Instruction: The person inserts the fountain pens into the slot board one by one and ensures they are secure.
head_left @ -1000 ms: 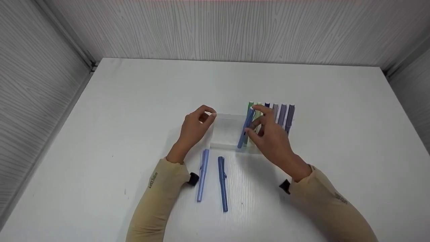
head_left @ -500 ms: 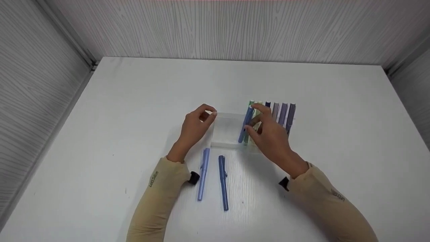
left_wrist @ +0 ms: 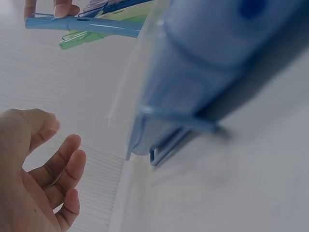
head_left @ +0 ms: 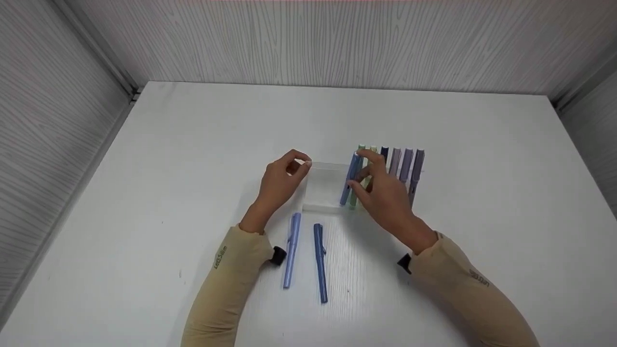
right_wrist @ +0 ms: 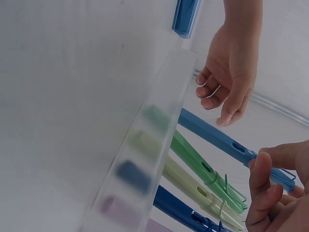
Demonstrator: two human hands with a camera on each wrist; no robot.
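Observation:
My right hand (head_left: 385,193) pinches a blue pen (head_left: 351,178) between thumb and fingers, over the clear plastic pen box (head_left: 323,209). The right wrist view shows this blue pen (right_wrist: 212,133) lying alongside a green pen (right_wrist: 198,162), its lower end at the box wall (right_wrist: 169,77). My left hand (head_left: 282,178) is at the box's far left corner, fingers loosely bent. In the left wrist view the left hand's fingers (left_wrist: 65,166) are apart, with nothing between them; whether they touch the box cannot be told.
In the box's right part, several green, navy and purple pens (head_left: 407,164) lie side by side, partly hidden by the right hand. A light blue pen (head_left: 291,250) and a dark blue pen (head_left: 320,262) lie in front on the white table (head_left: 217,120).
My right hand has shifted slightly left with the blue pen, exposing more of the green pen beside it. The left hand has stayed at the box corner.

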